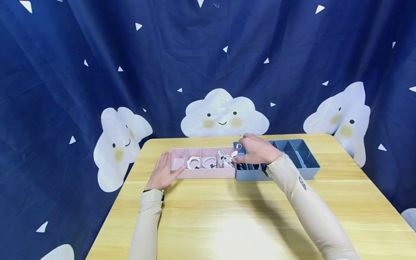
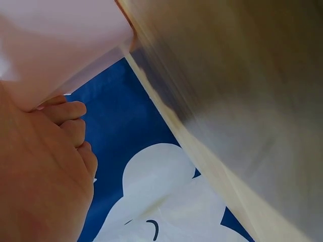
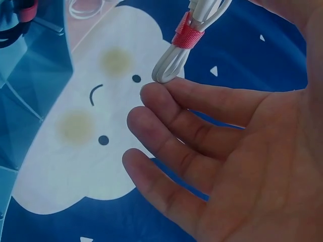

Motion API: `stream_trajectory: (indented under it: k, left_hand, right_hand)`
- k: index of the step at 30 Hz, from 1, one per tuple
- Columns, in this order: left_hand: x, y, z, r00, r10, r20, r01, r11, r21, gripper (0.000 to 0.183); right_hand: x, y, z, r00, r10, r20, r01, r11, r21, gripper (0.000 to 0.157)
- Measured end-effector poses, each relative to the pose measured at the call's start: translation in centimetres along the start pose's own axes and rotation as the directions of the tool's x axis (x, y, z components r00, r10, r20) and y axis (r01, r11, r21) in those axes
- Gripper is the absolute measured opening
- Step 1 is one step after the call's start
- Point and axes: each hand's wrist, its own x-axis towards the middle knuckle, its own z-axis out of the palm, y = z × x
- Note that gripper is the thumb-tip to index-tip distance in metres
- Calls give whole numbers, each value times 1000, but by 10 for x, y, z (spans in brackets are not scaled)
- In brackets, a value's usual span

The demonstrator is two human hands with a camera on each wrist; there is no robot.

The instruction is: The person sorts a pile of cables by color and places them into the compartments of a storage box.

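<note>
My right hand (image 1: pixel 258 150) is over the left part of a blue divided box (image 1: pixel 251 176). Between thumb and index finger it pinches a folded white cable (image 3: pixel 169 64), bound with a red strap (image 3: pixel 187 33); the other fingers are spread in the right wrist view. At the left end of a pink divided box (image 1: pixel 208 174), my left hand (image 1: pixel 162 172) rests with its fingers along the end wall and thumb by the front rim. The pink box holds coiled white cables (image 1: pixel 209 162) in separate compartments, one bundle (image 1: pixel 225 159) with a black strap.
Black cables (image 1: pixel 242 166) lie in the blue box's left compartments, partly hidden by my right hand. The two boxes stand side by side near the back edge of a wooden table (image 1: pixel 195 213). A dark blue curtain (image 1: pixel 182 43) with clouds hangs behind it.
</note>
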Motion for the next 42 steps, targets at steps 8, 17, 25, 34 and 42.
stream_trajectory:
  k: [8, 17, 25, 34, 42]
  left_hand:
    - [0, 1, 1, 1000, -1, -4, 1, 1000, 5, 107]
    - [1, 0, 1, 1000, 4, -5, -4, 1000, 10, 106]
    - [2, 0, 2, 1000, 4, -11, -4, 1000, 5, 107]
    - [2, -3, 3, 1000, -5, 3, 5, 1000, 8, 110]
    - [2, -3, 4, 1000, -7, 12, 7, 1000, 4, 107]
  right_hand:
    - [14, -9, 0, 999, -29, 23, 29, 1000, 1, 45]
    - [31, -18, 4, 999, -36, 31, 36, 999, 16, 52]
    - [48, -36, 5, 999, -38, 39, 38, 999, 7, 51]
    - [70, -57, 13, 997, -72, 40, 72, 997, 0, 49]
    - [83, -71, 21, 994, -81, 70, 83, 996, -20, 46]
